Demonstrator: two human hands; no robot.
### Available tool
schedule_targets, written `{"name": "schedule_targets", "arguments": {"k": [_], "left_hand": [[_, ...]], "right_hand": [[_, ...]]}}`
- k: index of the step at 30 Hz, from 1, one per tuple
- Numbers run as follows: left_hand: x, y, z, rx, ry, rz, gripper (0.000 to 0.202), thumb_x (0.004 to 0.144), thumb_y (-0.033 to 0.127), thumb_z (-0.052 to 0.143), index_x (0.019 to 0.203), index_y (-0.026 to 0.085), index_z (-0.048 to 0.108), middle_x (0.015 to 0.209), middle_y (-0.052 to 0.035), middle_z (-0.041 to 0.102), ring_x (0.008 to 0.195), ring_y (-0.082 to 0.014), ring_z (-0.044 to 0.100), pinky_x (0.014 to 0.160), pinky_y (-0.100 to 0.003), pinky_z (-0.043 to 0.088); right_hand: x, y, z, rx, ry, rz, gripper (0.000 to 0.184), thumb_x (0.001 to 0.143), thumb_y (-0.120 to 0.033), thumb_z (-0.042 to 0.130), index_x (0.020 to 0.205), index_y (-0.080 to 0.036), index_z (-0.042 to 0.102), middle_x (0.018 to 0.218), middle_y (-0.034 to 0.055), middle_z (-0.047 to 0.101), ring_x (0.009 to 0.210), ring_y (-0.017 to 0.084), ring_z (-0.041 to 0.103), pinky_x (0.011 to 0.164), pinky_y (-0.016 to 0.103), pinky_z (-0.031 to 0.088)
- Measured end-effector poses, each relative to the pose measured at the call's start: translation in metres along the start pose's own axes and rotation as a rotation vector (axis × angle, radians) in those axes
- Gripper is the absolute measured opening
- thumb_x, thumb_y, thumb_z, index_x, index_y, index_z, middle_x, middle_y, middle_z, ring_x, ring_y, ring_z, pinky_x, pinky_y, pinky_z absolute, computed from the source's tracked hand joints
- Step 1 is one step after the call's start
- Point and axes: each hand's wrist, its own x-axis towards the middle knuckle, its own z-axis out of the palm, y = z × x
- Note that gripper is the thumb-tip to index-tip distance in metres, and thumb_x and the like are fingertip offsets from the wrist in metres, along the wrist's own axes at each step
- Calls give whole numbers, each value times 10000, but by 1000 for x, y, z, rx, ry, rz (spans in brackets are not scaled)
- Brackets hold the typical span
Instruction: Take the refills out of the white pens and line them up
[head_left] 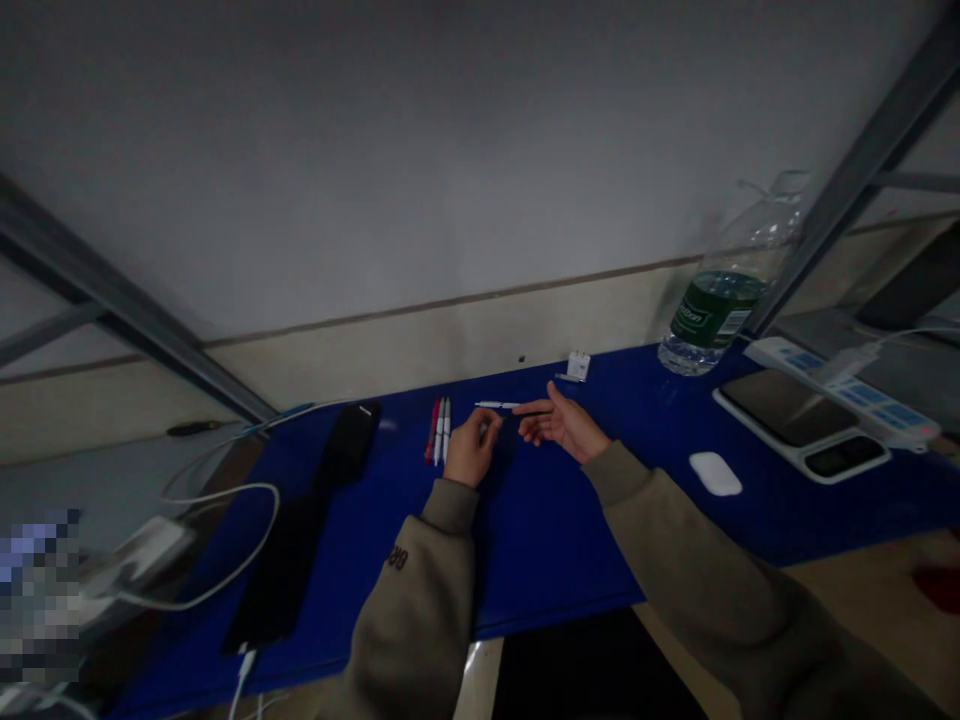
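Observation:
My left hand is closed, with thumb and fingertips pinched on one end of a thin dark stick, perhaps a pen refill. The stick's other end reaches my right hand, whose fingers are apart and thumb is raised; whether they touch it is hard to tell. Just beyond both hands lies a white pen on the blue tabletop. Left of my left hand, a red pen lies side by side with two grey-and-white pens.
A large water bottle, a kitchen scale, a power strip and a white rounded case are on the right. A small white item lies near the wall. To the left are a black phone, a dark tablet and cables.

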Motion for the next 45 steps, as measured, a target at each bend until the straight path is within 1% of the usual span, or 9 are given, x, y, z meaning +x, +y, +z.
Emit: {"name": "schedule_targets", "arguments": {"k": [7, 13, 18, 24, 29, 35, 37, 41, 45], "left_hand": [[0, -1, 0, -18, -28, -40, 388, 944, 418, 314, 834, 169, 591, 628, 1, 575, 567, -115, 529, 563, -221, 354], [1, 0, 1, -33, 47, -15, 318, 923, 416, 381, 1000, 186, 587, 866, -31, 651, 723, -133, 581, 658, -231, 404], [1, -2, 1, -37, -26, -43, 414, 943, 430, 304, 826, 168, 603, 632, -5, 584, 577, -122, 539, 578, -231, 369], [0, -1, 2, -100, 36, -2, 281, 882, 429, 458, 943, 189, 590, 799, -14, 638, 674, -131, 569, 623, -234, 391], [1, -7, 6, -133, -15, -79, 412, 935, 424, 314, 745, 181, 587, 600, 4, 568, 566, -124, 531, 574, -240, 370], [5, -9, 4, -285, 33, -60, 196, 831, 330, 535, 936, 175, 596, 795, -8, 622, 709, -127, 563, 625, -225, 394], [5, -9, 4, -297, 37, -87, 215, 848, 359, 511, 894, 172, 607, 766, -8, 619, 709, -130, 563, 630, -231, 391], [5, -13, 6, -247, 11, -154, 391, 904, 431, 384, 712, 168, 601, 580, 9, 543, 545, -118, 490, 547, -246, 339], [5, -12, 7, -316, 46, -96, 243, 842, 387, 518, 809, 166, 611, 730, -10, 607, 677, -127, 538, 644, -241, 392]], "right_hand": [[3, 1, -5, 31, -34, 39, 815, 842, -719, 177, 1027, -107, 681, 849, 154, 690, 706, 188, 635, 617, 287, 472], [4, 2, -6, 88, -56, 29, 782, 855, -700, 195, 993, -113, 692, 838, 150, 691, 689, 186, 636, 595, 283, 460], [4, 3, -8, 106, -67, 43, 781, 854, -700, 203, 1009, -108, 689, 834, 145, 685, 698, 184, 625, 594, 277, 448], [4, 2, -8, 114, -67, 46, 737, 879, -660, 221, 1018, -106, 686, 823, 139, 680, 693, 180, 613, 584, 272, 429], [4, 2, -7, 114, -65, 48, 742, 873, -670, 230, 1008, -105, 693, 821, 141, 676, 686, 179, 600, 577, 275, 416], [3, 1, -5, 112, -48, 56, 738, 873, -669, 234, 996, -106, 694, 818, 139, 671, 682, 178, 597, 577, 279, 408], [3, 1, -4, 118, -54, 55, 736, 872, -669, 237, 998, -105, 692, 817, 139, 670, 680, 178, 596, 577, 279, 408], [4, 3, -4, 121, -72, 53, 738, 867, -672, 250, 1014, -97, 688, 811, 137, 666, 675, 180, 596, 576, 279, 410], [5, 5, -5, 114, -61, 58, 742, 860, -681, 256, 1014, -98, 688, 796, 132, 663, 668, 180, 594, 569, 275, 408]]}}
